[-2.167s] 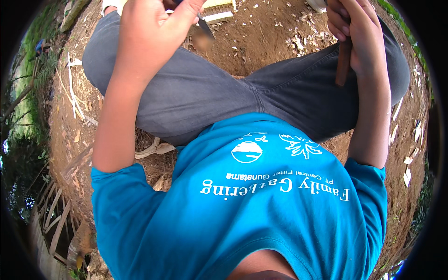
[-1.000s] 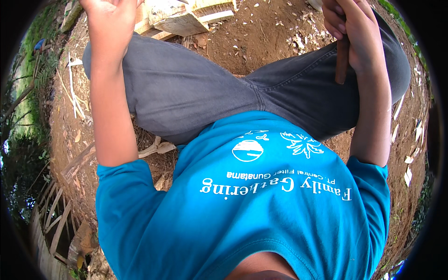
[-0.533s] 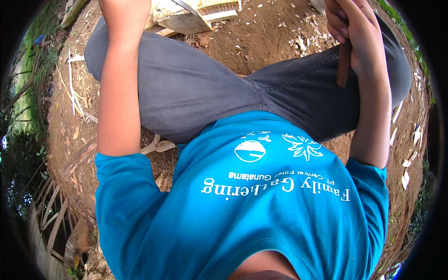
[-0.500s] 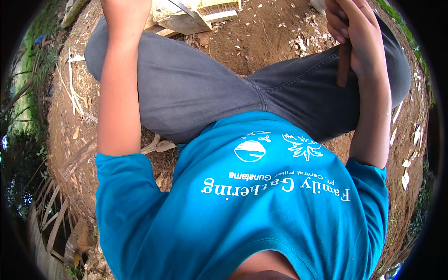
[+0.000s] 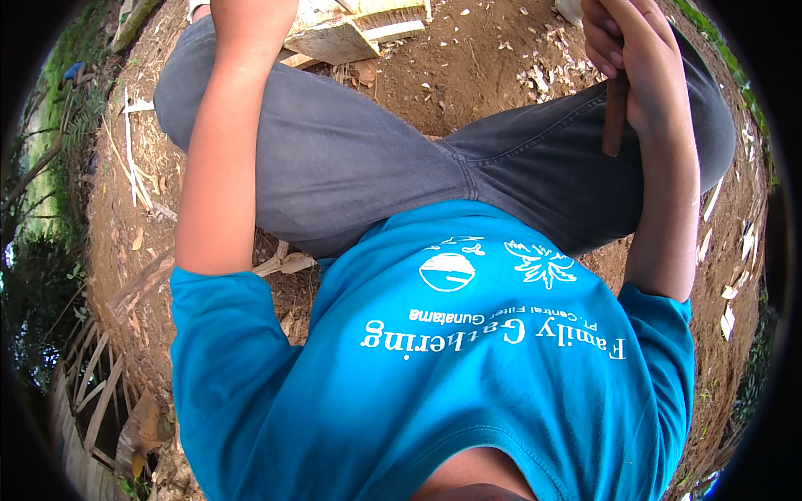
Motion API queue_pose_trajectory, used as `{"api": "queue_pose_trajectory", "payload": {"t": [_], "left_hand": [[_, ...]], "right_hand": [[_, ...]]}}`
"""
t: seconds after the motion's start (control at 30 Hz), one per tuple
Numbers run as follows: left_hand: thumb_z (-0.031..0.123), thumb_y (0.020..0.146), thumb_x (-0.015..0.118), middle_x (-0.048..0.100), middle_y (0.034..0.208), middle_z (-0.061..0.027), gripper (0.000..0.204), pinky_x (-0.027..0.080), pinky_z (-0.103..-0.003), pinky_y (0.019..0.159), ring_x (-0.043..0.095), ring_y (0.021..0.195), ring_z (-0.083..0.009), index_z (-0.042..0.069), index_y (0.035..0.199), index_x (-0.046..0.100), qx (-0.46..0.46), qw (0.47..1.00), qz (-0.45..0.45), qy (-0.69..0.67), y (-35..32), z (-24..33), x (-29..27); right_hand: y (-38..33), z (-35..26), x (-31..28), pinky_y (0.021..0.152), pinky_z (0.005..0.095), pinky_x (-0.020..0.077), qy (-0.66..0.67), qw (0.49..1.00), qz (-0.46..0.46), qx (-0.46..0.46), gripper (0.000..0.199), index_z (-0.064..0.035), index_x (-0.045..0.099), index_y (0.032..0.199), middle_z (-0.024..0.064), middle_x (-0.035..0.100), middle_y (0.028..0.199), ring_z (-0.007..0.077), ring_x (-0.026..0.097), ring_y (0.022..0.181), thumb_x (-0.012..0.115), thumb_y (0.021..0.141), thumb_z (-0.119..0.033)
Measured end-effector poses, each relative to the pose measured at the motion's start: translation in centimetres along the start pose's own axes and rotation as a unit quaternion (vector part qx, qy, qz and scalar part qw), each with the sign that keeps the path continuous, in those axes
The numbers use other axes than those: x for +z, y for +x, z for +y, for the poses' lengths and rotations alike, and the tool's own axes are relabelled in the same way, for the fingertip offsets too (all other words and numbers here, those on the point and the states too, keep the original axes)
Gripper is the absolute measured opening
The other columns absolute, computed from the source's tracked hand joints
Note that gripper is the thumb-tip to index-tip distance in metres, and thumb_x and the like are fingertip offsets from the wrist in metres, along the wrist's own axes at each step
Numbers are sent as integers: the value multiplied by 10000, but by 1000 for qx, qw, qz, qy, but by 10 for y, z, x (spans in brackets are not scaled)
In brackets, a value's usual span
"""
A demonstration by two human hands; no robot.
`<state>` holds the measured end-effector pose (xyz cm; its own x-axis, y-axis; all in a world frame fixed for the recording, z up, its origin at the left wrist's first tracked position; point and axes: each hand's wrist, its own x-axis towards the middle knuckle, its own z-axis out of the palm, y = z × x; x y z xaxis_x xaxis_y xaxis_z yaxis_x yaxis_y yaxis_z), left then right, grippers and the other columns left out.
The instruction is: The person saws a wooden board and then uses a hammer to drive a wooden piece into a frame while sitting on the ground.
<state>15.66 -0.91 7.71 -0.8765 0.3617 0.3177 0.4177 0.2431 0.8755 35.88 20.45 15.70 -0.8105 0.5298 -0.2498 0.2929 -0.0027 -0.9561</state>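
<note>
My right hand (image 5: 631,58) is at the upper right, above my right thigh. Its fingers are closed round a brown wooden handle (image 5: 616,117), whose lower end sticks out below the palm; whatever is at its other end lies outside the picture. At the top left, the upper edge cuts off my left hand (image 5: 255,21), so its fingers are hidden. Just right of it lies a pale squared wood block (image 5: 338,43), with a thin dark edge on its top that I cannot identify.
I sit with legs spread on brown soil (image 5: 468,75). Pale wood chips (image 5: 539,82) are scattered between my knees and on the right. Thin wood strips (image 5: 131,159) and a dry branch (image 5: 138,284) lie left. Green plants border the ground.
My left hand and forearm have shifted to the right, over part of the wood block. A small white thing shows at the top left. My right hand stays put with the handle.
</note>
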Motion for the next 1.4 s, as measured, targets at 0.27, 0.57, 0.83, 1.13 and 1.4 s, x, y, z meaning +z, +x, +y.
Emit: {"api": "queue_pose_trajectory", "payload": {"t": [0.27,0.57,0.83,1.13,1.4], "left_hand": [[166,1077,577,610,971,-119,509,557,-292,632,688,732,-181,35,1390,197,1,1000,2,13,-4,6,3],[53,1049,539,608,1075,-108,465,559,-330,823,649,941,-167,2,1443,298,-52,983,-129,-122,-3,-4,-5],[110,979,670,716,991,-163,268,557,-389,827,703,900,-251,-36,1187,583,-15,991,-118,61,-13,16,-20],[302,1008,692,739,1036,-94,318,552,-361,878,723,1011,-219,42,1182,635,24,986,-160,41,-19,6,-18],[302,1002,707,742,1054,-86,319,540,-341,881,711,1042,-193,42,1179,652,-8,985,-170,28,-19,6,-19]], "right_hand": [[-2,-1,2,435,197,316,8,1000,-2,-4,373,-39,473,1447,-58,406,725,24,352,507,474,1106,-189],[4,-20,3,454,188,322,-76,990,-70,-96,406,-16,480,1455,-61,441,731,14,366,521,503,1104,-220],[12,-111,42,565,250,377,-325,882,-192,-283,350,10,532,1361,-18,483,785,60,444,645,532,1095,-218],[41,-107,44,584,300,425,-331,824,-242,-391,341,62,489,1379,14,494,793,106,468,624,479,1090,-118],[15,-141,70,599,335,423,-402,858,-202,-246,254,25,548,1268,34,481,717,151,476,615,514,1071,-132]]}}
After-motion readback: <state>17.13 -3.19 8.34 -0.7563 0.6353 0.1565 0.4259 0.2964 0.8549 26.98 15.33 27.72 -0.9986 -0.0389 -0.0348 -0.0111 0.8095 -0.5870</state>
